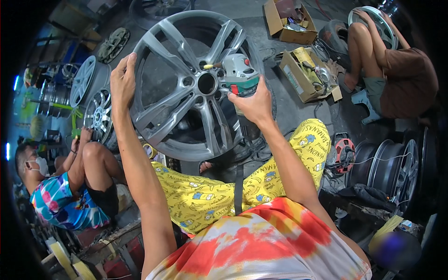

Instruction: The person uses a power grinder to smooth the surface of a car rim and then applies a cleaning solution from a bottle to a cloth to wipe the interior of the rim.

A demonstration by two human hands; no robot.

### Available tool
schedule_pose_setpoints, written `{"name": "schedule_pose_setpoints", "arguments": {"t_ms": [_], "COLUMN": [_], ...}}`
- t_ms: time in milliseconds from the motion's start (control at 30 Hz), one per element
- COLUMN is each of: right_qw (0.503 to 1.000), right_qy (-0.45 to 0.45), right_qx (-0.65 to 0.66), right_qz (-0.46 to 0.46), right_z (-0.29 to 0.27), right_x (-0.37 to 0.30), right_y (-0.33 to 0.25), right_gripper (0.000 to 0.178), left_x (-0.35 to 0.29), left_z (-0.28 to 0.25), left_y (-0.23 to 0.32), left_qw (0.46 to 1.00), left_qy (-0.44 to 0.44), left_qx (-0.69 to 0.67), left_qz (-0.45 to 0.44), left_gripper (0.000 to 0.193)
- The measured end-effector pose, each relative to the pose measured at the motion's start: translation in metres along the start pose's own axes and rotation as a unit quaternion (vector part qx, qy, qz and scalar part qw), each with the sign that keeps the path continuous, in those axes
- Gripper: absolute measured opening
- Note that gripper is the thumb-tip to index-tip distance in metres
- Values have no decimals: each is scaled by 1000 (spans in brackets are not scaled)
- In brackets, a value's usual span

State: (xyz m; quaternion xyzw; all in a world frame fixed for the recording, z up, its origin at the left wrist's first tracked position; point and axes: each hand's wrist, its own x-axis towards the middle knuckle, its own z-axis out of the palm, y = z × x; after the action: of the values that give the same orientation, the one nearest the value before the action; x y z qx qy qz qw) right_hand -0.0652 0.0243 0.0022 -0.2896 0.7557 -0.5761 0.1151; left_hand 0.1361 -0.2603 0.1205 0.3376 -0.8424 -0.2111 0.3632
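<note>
A large grey alloy wheel rim with paired spokes stands tilted in front of my legs. My left hand is closed on its outer edge at the left, the fingers partly hidden behind. In my right hand is a handheld power grinder, with a grey head and a green and red body. A small yellow tip sticks out of the head toward the left, over the spokes just above the hub hole. Whether the tip touches the metal I cannot tell.
Two cardboard boxes with tools and parts lie at the upper right. A red cable reel stands beside several stacked rims. One co-worker sits at the left near more rims; another person crouches at the right, holding a rim.
</note>
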Motion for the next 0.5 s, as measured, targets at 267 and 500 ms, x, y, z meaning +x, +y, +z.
{"name": "schedule_pose_setpoints", "arguments": {"t_ms": [267, 500], "right_qw": [998, 997], "right_qy": [2, -50], "right_qx": [55, -52], "right_qz": [-20, -39], "right_z": [-37, -37], "right_x": [-21, -29], "right_y": [12, 1], "right_gripper": [72, 67], "left_x": [3, 2], "left_z": [-3, 5], "left_y": [-15, 1], "left_qw": [1000, 999], "left_qy": [10, 17], "left_qx": [-15, -37], "left_qz": [-15, 7], "left_gripper": [49, 43]}}
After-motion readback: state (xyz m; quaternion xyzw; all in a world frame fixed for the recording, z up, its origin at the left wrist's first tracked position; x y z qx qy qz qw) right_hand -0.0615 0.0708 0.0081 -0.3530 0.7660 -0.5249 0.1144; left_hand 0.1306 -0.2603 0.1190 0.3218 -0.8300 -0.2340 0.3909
